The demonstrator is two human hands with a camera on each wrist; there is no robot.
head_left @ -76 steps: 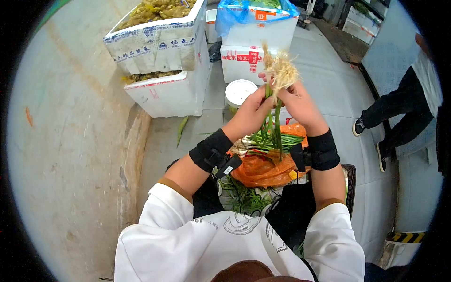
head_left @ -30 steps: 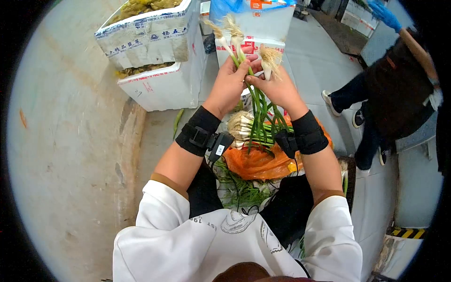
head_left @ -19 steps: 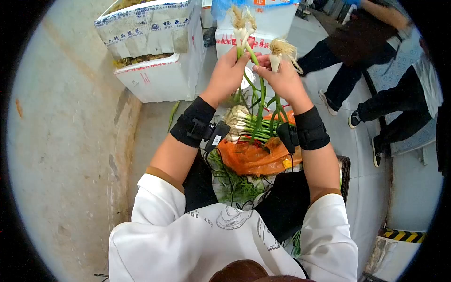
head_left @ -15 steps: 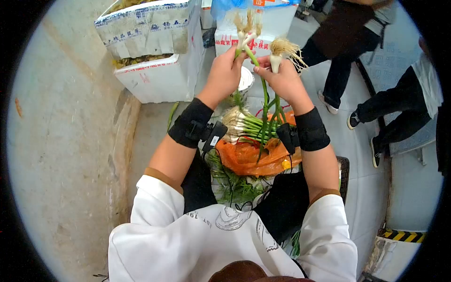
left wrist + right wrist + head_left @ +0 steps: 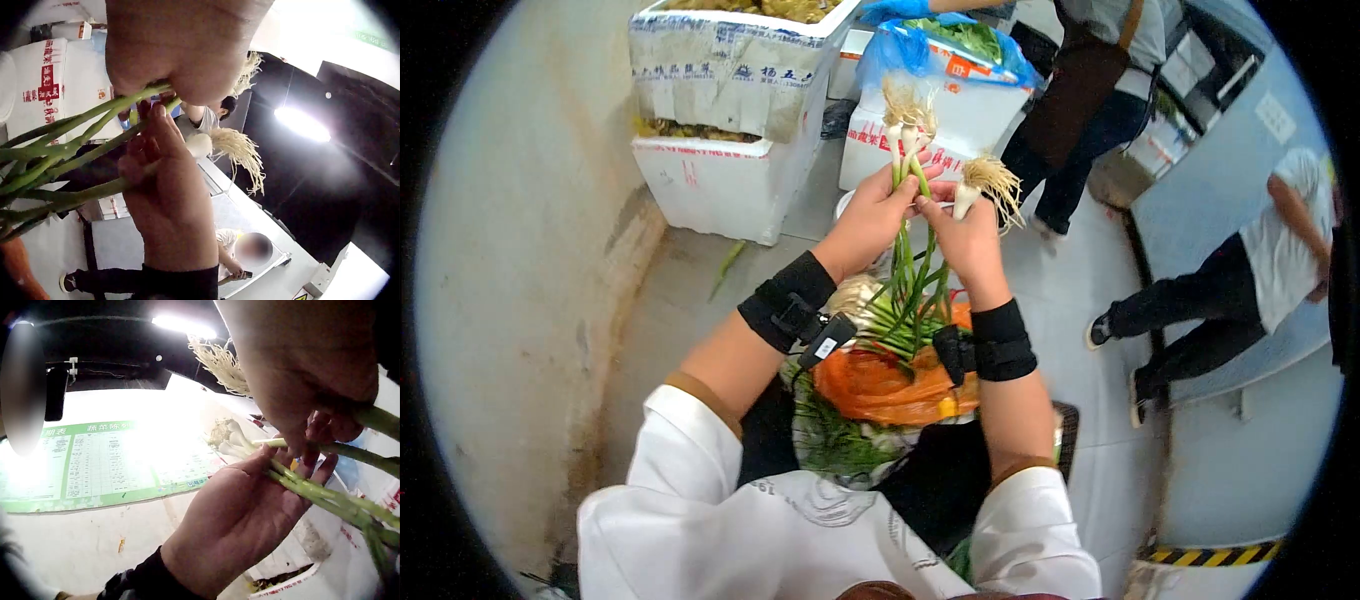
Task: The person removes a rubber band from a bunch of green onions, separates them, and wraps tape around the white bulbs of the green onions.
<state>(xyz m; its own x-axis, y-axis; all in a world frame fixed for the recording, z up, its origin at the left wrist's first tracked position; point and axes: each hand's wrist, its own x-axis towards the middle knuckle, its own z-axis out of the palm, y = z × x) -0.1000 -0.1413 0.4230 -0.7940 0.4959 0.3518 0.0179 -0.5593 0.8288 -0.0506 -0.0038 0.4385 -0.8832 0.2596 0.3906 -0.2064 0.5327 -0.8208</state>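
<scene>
Held up in front of the body, my left hand point(image 5: 867, 226) pinches a few spring onions point(image 5: 907, 150) below their white bulbs, roots upward. Close beside it, my right hand point(image 5: 968, 245) grips another spring onion point(image 5: 966, 200), thicker in the bulb and with bushy roots. In the right wrist view, the left-hand stalks point(image 5: 300, 485) cross the left palm point(image 5: 234, 512), and the right fingertips are at one of them. Green leaves hang down below both hands. Under them, a pile of spring onions point(image 5: 880, 318) lies on an orange plastic bag point(image 5: 870, 385).
Stacked white foam boxes point(image 5: 710, 185) stand front left, and more foam boxes point(image 5: 990, 100) with a blue plastic cover stand ahead. Loose greens point(image 5: 835, 430) lie between the legs. An aproned person point(image 5: 1090, 90) stands ahead right; another person point(image 5: 1230, 270) is at the right.
The single bunch of 2.5 s ago is now split between both hands. The left-hand bulbs have come together. The head view has shifted, and the aproned person has moved to the boxes ahead.
</scene>
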